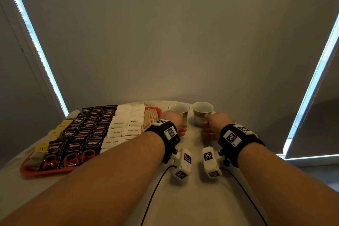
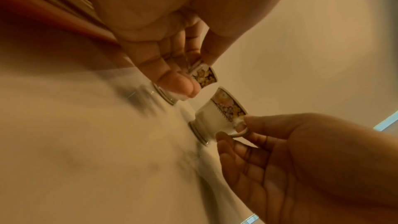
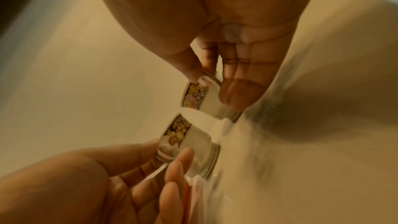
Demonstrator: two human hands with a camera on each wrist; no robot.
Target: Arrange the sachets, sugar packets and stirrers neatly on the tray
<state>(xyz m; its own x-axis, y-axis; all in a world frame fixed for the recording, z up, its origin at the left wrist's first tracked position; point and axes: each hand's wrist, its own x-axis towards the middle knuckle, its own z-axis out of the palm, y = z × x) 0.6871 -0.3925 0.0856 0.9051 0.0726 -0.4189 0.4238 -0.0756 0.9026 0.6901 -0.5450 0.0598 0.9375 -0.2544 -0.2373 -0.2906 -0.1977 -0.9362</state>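
Head view first: I see the red tray (image 1: pixel 29 170) at lower left of centre, packed in rows, with dark coffee sachets (image 1: pixel 88 130) across its left and middle, white sugar packets (image 1: pixel 124 126) to their right, and wooden stirrers (image 1: pixel 150 118) bundled at its right end. Just right of it, two white cups stand side by side on the white table (image 1: pixel 183 198). My left hand (image 1: pixel 173 119) is at the left cup (image 1: pixel 178 111), my right hand (image 1: pixel 217 121) at the right cup (image 1: pixel 201 113), both from the near side. Over to the left wrist view: the left hand (image 2: pixel 155 40) fills the top centre, thumb and forefinger pinching the handle of the left cup (image 2: pixel 204 75), the other fingers lying straight beside it; lower right, the right hand (image 2: pixel 290 159) pinches the ring handle of the right cup (image 2: pixel 217 115). The red tray edge (image 2: pixel 53 16) blurs at upper left. Right wrist view now: the right hand (image 3: pixel 237 40) at top, thumb and forefinger on the right cup's (image 3: pixel 204 98) handle, remaining fingers together; lower left, the left hand (image 3: pixel 107 185) grips the left cup (image 3: pixel 187 144) likewise, fingers loosely spread.
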